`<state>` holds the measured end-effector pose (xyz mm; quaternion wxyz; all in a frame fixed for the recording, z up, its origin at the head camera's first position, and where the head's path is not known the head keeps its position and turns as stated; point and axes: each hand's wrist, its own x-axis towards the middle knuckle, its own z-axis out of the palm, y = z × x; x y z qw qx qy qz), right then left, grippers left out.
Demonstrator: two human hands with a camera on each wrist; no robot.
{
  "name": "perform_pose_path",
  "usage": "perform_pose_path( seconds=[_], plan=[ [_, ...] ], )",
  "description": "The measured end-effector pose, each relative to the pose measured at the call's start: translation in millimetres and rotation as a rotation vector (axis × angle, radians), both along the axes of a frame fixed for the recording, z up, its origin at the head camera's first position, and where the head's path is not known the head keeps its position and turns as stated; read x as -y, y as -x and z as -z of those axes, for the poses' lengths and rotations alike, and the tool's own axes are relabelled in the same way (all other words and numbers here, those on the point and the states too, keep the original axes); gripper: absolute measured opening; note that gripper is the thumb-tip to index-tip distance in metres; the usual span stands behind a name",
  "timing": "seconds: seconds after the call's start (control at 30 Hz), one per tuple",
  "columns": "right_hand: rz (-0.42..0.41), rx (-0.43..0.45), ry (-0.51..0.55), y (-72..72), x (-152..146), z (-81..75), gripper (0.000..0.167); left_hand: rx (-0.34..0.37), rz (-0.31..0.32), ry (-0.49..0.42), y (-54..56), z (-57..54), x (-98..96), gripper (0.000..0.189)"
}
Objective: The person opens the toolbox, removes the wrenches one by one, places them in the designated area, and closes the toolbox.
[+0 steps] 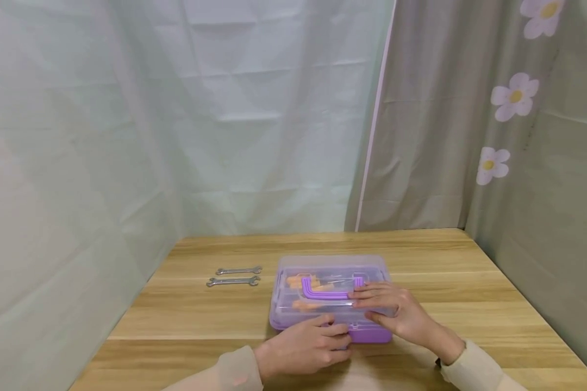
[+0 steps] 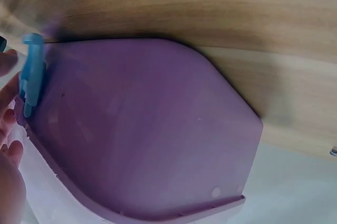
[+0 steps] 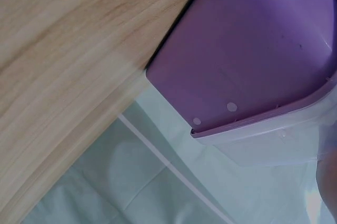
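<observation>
A purple toolbox with a clear lid sits on the table before me, its lid lying over the base. My left hand is at the front side, fingers bent at a blue latch and thumb up by the lid's edge. The latch stands out from the purple wall in the left wrist view. On the right part of the lid rests my right hand, its fingers stretched over the end of the purple handle. Orange-handled tools show through the lid.
Two metal open-end wrenches, a smaller one behind a larger one, lie on the wooden table left of the box. Pale curtains hang behind the table and along both sides.
</observation>
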<state>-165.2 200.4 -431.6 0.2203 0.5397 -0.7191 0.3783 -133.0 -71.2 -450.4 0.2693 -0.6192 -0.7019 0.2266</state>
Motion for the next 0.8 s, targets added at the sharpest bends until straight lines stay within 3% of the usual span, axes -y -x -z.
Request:
perform_pose_path(
  seconds=[0.17, 0.57, 0.67, 0.8],
  plan=[
    [0.02, 0.03, -0.012, -0.6, -0.5, 1.4, 0.045, 0.083, 0.04, -0.097, -1.5, 0.9, -1.6, 0.026],
    [0.024, 0.023, -0.003, -2.2, -0.4, 2.7, 0.044, 0.113, 0.118, -0.141, 0.0, -4.2, -0.5, 0.025],
    [0.016, 0.017, 0.005, -2.1, 0.0, 3.1, 0.046, 0.133, 0.144, -0.205, 0.1, -8.6, -1.1, 0.026],
    [0.011, 0.014, 0.012, -0.5, 0.3, 2.7, 0.045, 0.138, 0.133, -0.299, 2.8, -15.9, 0.3, 0.03]
  ],
)
